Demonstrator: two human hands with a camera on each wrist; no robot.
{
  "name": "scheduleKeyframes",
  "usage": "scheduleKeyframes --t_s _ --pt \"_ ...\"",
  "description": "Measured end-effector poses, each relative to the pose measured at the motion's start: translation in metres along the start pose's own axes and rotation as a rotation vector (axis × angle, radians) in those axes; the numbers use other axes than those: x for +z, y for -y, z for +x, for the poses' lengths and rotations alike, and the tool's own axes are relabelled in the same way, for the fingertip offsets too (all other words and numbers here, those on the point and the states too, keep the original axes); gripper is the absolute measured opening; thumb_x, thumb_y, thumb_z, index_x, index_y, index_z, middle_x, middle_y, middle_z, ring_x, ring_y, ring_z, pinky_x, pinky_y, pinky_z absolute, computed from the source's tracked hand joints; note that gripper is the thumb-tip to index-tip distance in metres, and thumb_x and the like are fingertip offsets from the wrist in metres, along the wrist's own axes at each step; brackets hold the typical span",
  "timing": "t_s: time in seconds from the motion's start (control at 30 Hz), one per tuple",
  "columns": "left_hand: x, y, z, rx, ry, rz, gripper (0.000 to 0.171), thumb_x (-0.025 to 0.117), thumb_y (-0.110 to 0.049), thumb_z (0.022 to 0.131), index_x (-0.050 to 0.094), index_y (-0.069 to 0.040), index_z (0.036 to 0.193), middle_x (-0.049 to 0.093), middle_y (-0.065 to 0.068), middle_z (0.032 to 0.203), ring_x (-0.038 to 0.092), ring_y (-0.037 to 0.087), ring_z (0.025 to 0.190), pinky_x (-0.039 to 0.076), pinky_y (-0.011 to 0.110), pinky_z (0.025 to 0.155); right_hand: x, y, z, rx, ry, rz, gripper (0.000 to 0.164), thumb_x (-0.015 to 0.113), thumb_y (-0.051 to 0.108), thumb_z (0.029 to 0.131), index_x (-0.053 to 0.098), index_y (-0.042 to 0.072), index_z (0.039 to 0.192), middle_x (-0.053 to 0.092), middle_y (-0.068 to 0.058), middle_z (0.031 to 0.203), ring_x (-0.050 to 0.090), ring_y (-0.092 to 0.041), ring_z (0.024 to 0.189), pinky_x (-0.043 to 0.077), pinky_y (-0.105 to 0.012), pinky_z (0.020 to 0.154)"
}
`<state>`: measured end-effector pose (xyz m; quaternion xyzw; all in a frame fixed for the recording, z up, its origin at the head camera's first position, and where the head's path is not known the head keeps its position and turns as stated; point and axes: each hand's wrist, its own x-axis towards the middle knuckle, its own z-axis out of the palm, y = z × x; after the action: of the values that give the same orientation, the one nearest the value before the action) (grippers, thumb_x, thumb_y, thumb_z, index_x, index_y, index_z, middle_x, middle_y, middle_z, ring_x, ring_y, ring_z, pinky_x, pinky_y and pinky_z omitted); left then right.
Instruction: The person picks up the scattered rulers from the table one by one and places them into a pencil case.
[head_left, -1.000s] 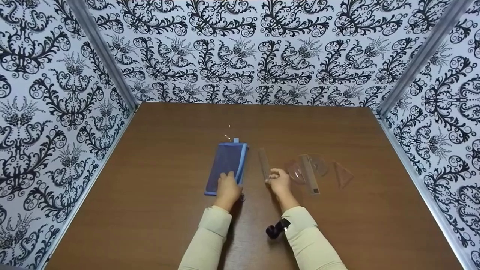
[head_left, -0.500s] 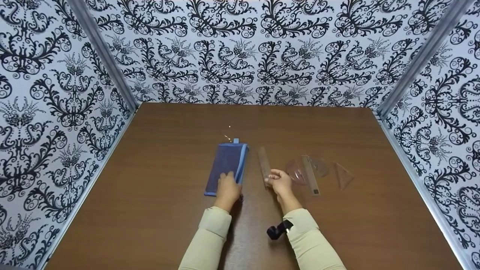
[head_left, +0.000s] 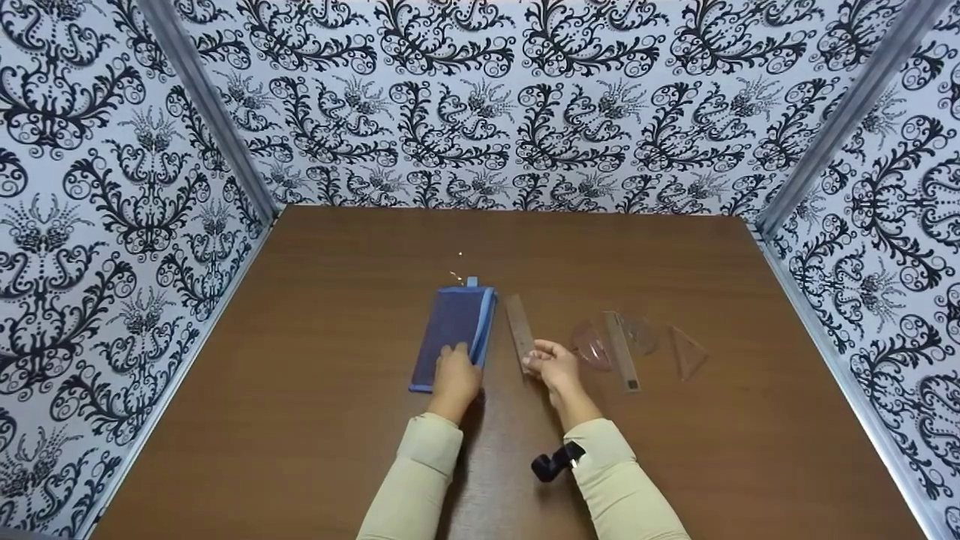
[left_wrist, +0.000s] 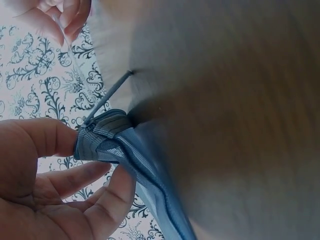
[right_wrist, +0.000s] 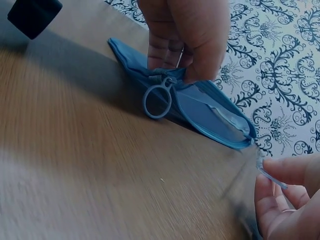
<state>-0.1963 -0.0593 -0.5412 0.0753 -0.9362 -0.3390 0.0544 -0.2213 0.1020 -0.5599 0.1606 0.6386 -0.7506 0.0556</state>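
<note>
A blue zip pouch [head_left: 454,322] lies on the table, and my left hand [head_left: 456,382] grips its near end. In the left wrist view, thumb and fingers pinch the pouch's zipped edge [left_wrist: 162,192]. The zip is parted in the right wrist view, where a round zip pull [right_wrist: 157,101] hangs beside the left hand [right_wrist: 187,37]. My right hand [head_left: 556,371] pinches the near end of a clear ruler [head_left: 519,326], just right of the pouch and apart from it. From the right wrist the ruler [right_wrist: 272,179] shows edge-on between thumb and fingers.
Right of my right hand lie a second clear ruler [head_left: 621,352], a pinkish protractor [head_left: 591,346], another clear rounded piece [head_left: 640,334] and a clear set square [head_left: 685,352]. Patterned walls [head_left: 480,105] enclose the brown table [head_left: 337,262]. A black wrist camera [head_left: 555,463] juts from the right sleeve.
My right hand has shifted the held ruler slightly left, nearer the pouch. The left hand and pouch have stayed almost still.
</note>
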Motion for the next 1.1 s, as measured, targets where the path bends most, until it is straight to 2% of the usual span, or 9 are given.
scheduleKeyframes --t_s 0.3,0.47,0.63,0.73,0.93,1.1 --pt "0.0 0.001 0.001 0.028 -0.033 0.009 0.029 0.064 -0.001 0.08 0.063 0.008 0.107 0.057 0.027 0.1 0.059 0.045 0.093 0.05 0.051 0.084 0.007 -0.004 -0.002 0.008 0.04 0.007 0.045 0.06 -0.018 0.081 0.051 -0.014 0.125 0.06 -0.012 0.089 0.063 -0.014 0.07 0.055 -0.027 0.067" --pt "0.0 0.0 0.002 0.027 -0.025 -0.003 0.03 0.062 0.0 0.08 0.063 0.009 0.108 0.057 0.027 0.101 0.059 0.044 0.093 0.05 0.05 0.084 0.011 -0.005 -0.003 0.004 0.066 0.009 0.047 0.06 -0.018 0.08 0.049 -0.015 0.125 0.06 -0.011 0.088 0.064 -0.016 0.072 0.055 -0.027 0.067" --pt "0.001 -0.001 0.003 0.018 0.0 -0.013 0.034 0.062 -0.001 0.081 0.062 0.009 0.114 0.057 0.028 0.104 0.059 0.044 0.096 0.05 0.05 0.086 0.015 -0.003 -0.003 0.005 0.074 0.009 0.046 0.061 -0.018 0.08 0.05 -0.015 0.125 0.059 -0.009 0.087 0.064 -0.014 0.071 0.055 -0.027 0.067" --pt "0.001 0.0 0.003 0.028 -0.008 -0.011 0.033 0.063 0.0 0.08 0.062 0.009 0.112 0.058 0.028 0.101 0.06 0.044 0.094 0.05 0.05 0.084 0.017 -0.001 -0.003 0.004 0.082 0.007 0.046 0.061 -0.017 0.08 0.05 -0.015 0.125 0.061 -0.01 0.088 0.064 -0.013 0.071 0.056 -0.027 0.068" --pt "0.002 0.001 0.003 0.049 -0.037 -0.011 0.029 0.063 0.001 0.078 0.063 0.01 0.106 0.058 0.027 0.096 0.061 0.045 0.09 0.05 0.051 0.082 0.023 0.003 -0.001 0.007 0.095 -0.038 0.046 0.062 -0.015 0.08 0.052 -0.014 0.125 0.063 -0.012 0.09 0.063 -0.011 0.067 0.053 -0.023 0.061" --pt "0.001 -0.001 0.003 0.023 -0.019 -0.018 0.03 0.062 0.0 0.08 0.064 0.008 0.109 0.058 0.026 0.097 0.06 0.044 0.092 0.05 0.051 0.083 0.029 0.005 0.001 0.004 0.095 -0.064 0.045 0.062 -0.016 0.08 0.053 -0.014 0.124 0.062 -0.011 0.089 0.062 -0.013 0.071 0.052 -0.023 0.062"
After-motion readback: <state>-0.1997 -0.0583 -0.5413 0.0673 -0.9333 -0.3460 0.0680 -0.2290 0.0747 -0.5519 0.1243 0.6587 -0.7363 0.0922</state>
